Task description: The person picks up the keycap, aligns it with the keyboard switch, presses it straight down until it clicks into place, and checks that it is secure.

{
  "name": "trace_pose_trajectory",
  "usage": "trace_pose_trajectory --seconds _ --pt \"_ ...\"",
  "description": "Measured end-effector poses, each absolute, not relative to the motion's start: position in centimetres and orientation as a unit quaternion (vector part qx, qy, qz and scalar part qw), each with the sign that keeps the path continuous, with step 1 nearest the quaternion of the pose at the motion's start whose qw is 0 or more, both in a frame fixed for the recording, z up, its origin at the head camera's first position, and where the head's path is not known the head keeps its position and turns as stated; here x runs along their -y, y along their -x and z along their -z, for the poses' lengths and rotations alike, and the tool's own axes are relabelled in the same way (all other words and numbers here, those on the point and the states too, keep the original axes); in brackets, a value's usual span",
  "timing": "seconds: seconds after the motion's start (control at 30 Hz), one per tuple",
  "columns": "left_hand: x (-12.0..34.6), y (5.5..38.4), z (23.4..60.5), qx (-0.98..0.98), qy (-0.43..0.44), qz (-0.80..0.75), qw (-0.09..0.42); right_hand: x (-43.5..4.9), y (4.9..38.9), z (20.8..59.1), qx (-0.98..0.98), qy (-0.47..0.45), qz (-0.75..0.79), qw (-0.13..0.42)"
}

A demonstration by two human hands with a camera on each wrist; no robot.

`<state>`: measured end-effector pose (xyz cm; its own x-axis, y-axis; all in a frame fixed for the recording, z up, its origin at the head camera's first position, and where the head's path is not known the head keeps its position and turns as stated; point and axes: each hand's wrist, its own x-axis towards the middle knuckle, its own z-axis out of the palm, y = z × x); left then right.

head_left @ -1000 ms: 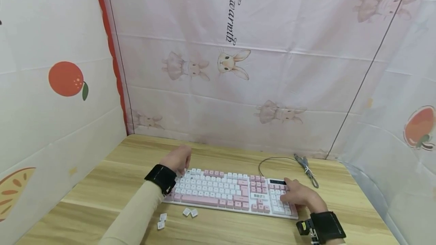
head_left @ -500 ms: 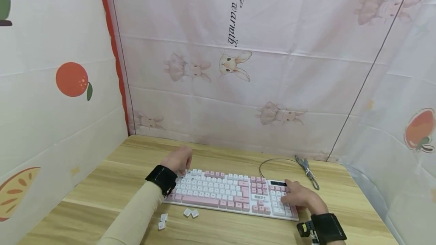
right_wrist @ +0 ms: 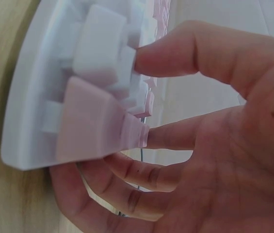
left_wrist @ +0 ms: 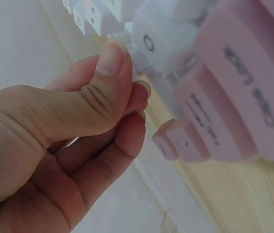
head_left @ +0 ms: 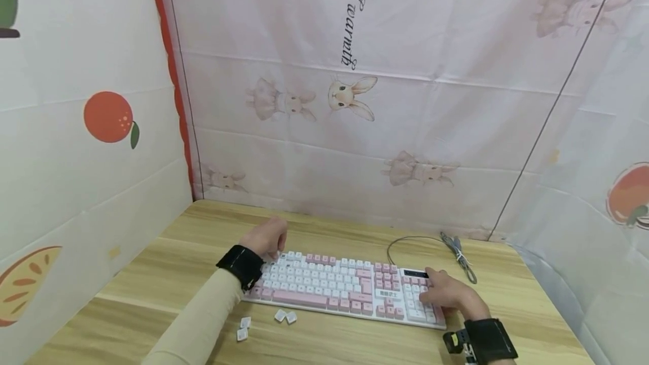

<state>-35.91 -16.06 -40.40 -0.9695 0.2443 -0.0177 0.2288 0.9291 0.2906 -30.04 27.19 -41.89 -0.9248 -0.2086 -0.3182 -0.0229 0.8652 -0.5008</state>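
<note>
A white and pink full-size keyboard (head_left: 314, 286) lies on the table. At its upper left corner is my left hand (head_left: 265, 238), fingers curled. In the left wrist view its thumb (left_wrist: 112, 63) and forefinger pinch a white keycap (left_wrist: 123, 37) in the top row, mostly hidden by the fingertips. The pink Caps Lock key (left_wrist: 248, 87) is close by. My right hand (head_left: 448, 292) grips the keyboard's right end. In the right wrist view, its thumb (right_wrist: 166, 56) presses on the number pad, while other fingers curl around the edge. Several loose white keycaps (head_left: 280, 315) lie before the keyboard.
A grey cable (head_left: 458, 252), bundled and tied, lies behind the keyboard at the right and runs to its back edge. Printed cloth curtains (head_left: 314, 145) close in the wooden table (head_left: 167, 275) at the back and both sides.
The head view has shifted slightly. Both hands keep their places on the keyboard, and the loose keycaps lie as before.
</note>
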Motion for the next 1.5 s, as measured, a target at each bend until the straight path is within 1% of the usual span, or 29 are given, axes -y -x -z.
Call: trace_pose_trajectory --seconds 0.33,1.0,1.23,1.5 --pt "16.4 36.0 40.7 -0.978 -0.142 -0.152 0.009 -27.2 29.8 41.9 -0.947 0.071 0.258 0.176" --pt "16.4 36.1 40.8 -0.979 -0.136 -0.148 0.018 -27.3 29.9 42.1 -0.943 0.066 0.271 0.179" --pt "16.2 36.0 40.9 -0.981 -0.135 -0.139 0.010 -27.2 30.0 42.0 -0.943 0.065 0.272 0.181" --pt "16.7 35.9 41.7 -0.978 -0.155 -0.141 0.003 -27.3 29.9 42.1 -0.944 0.072 0.269 0.177"
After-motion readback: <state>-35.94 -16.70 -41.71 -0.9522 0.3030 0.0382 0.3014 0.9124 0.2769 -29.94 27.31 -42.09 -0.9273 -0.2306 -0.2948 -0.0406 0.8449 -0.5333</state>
